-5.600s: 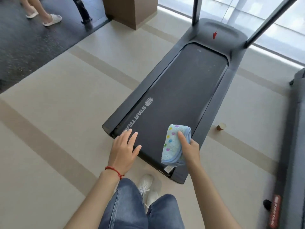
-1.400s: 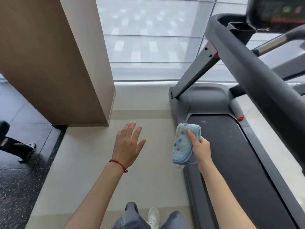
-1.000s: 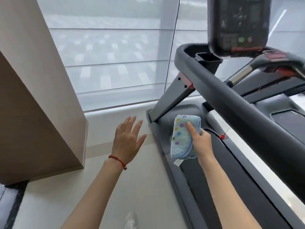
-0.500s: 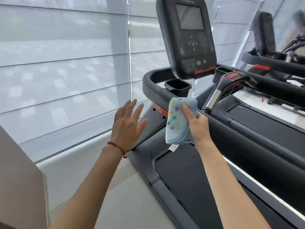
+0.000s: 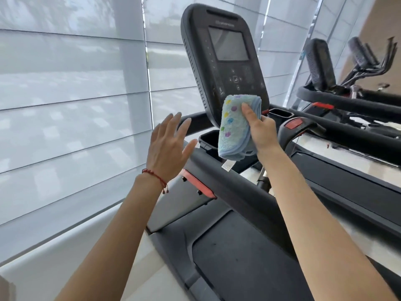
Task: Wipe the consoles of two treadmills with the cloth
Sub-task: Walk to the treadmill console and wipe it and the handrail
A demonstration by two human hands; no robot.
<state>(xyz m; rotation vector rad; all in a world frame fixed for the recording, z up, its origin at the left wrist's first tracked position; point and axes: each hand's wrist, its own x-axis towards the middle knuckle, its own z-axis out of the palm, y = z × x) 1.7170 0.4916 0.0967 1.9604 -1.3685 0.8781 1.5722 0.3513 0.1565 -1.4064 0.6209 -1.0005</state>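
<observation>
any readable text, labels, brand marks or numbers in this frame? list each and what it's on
None can be read for certain.
Near console: small brand line above the screen, too blurred to read.
Near console: white button icons below the screen, symbols only, no legible words or numbers.
Cloth in the right hand: white tag at the bottom edge, no print legible.
Far console: nothing legible.

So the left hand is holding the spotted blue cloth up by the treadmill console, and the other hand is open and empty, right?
Not quite: the head view shows the right hand holding the cloth up by the console. The left hand is the open, empty one. The rest is right.
</observation>
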